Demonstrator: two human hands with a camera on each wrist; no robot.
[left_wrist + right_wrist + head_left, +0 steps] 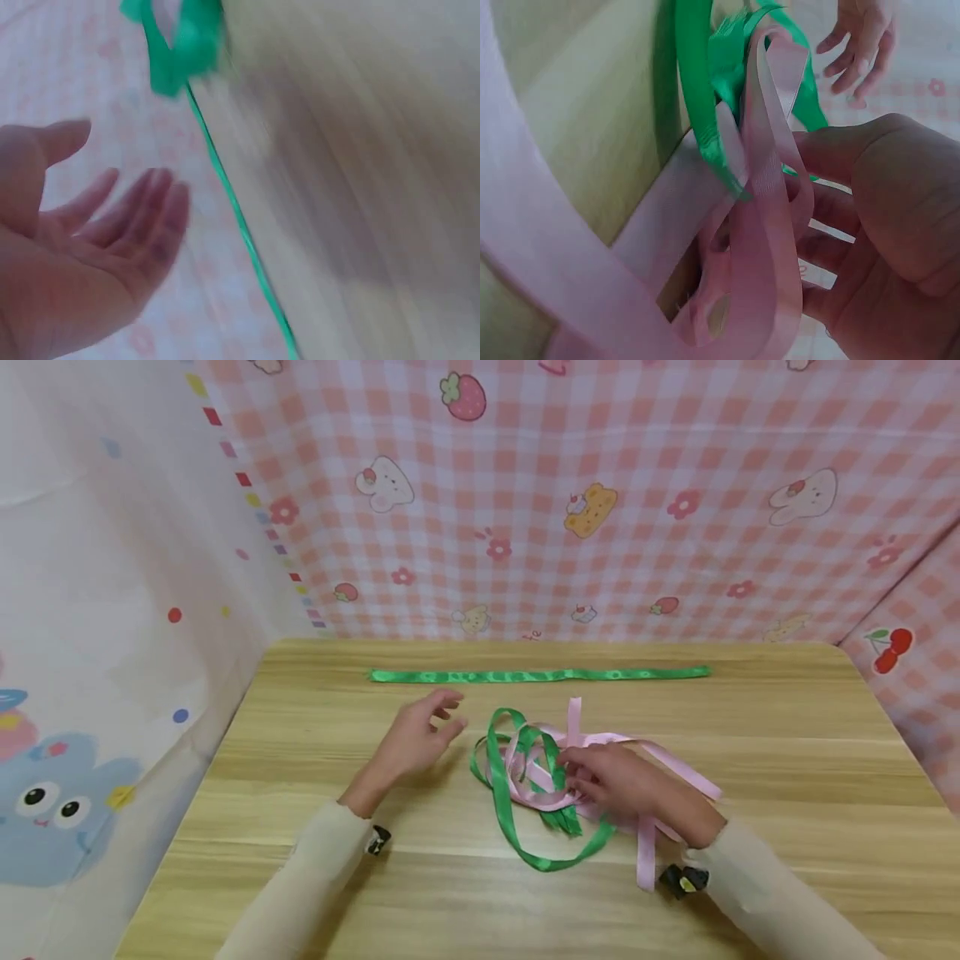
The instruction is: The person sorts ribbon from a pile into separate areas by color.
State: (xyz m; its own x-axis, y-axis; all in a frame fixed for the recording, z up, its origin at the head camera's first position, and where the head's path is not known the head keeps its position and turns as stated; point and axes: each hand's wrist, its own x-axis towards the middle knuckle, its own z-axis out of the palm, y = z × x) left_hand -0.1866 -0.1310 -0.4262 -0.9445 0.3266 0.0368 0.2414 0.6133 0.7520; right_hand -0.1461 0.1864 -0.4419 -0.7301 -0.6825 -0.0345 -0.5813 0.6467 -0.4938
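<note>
A loose tangle of green ribbon (504, 810) and pink ribbon (686, 767) lies near the middle of the table. My right hand (615, 777) reaches into its right side, fingers bent among the loops. Seen from the right wrist, a pink loop (769, 225) crosses in front of the fingertips and hides them, so a grip cannot be made out. To the left of the tangle, my left hand (416, 735) hovers with thumb and fingers spread apart and nothing between them. A separate green ribbon (510, 677) is stretched out straight beyond both hands.
The wooden table (810, 793) has a pale grain and rounded far corners. Behind it hangs a pink checked cloth (525, 510) with cartoon prints. A white printed cloth (150, 552) hangs on the left. Pink ribbon ends trail to the tangle's right and front.
</note>
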